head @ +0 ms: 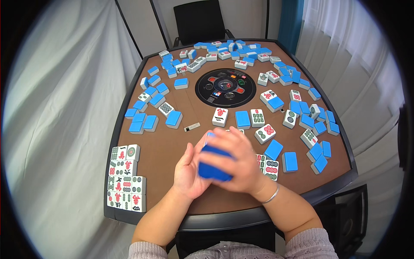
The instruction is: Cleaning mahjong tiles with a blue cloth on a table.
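Note:
My left hand (190, 173) is palm up over the near middle of the mahjong table, its thumb raised. At its fingertips shows part of a blue-backed mahjong tile (210, 134). My right hand (241, 158), blurred and with a metal bangle at the wrist, lies over the left palm. Its fingers spread over a dark blue cloth-like item (213, 166) pressed between both hands. How much of the tile lies under it is hidden. Just right of the right hand, a face-up tile with red and dark circles (271, 170) is partly beside my forearm.
Face-up tiles (124, 184) stand in tight rows at the near left corner. Loose tiles, many blue side up (289, 162), lie around the round black centre console (225, 87). A dark rim (226, 220) edges the table. A black chair (199, 21) stands beyond it.

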Demonstrator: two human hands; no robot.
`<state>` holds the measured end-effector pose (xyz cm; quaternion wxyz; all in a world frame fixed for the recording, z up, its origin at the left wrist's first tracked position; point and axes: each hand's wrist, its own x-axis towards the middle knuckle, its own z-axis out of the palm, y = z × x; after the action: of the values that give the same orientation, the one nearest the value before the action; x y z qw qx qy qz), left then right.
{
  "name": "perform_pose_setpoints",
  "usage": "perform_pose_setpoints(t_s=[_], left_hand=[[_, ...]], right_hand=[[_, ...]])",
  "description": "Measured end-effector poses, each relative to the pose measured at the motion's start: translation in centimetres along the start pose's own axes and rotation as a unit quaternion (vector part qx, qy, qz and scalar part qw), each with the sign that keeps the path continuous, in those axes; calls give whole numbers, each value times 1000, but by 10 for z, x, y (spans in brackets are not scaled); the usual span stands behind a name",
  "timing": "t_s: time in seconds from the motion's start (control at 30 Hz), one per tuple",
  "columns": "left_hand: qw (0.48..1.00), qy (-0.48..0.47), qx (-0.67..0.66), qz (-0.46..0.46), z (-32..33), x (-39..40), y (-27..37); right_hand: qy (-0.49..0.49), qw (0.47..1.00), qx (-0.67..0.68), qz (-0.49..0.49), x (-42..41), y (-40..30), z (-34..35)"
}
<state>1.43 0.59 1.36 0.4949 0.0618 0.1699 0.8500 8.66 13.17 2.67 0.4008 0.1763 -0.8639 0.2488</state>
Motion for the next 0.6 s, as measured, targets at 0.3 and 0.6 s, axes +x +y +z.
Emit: perform_pose_setpoints(t_s=[0.3,0.6], left_hand=[[999,-30,35,-19,-9,-14,-7],[999,-16,3,-46,-12,-5,-11]], right_hand=[[27,998,50,12,-11,3,28],[84,994,3,73,-3,5,10]])
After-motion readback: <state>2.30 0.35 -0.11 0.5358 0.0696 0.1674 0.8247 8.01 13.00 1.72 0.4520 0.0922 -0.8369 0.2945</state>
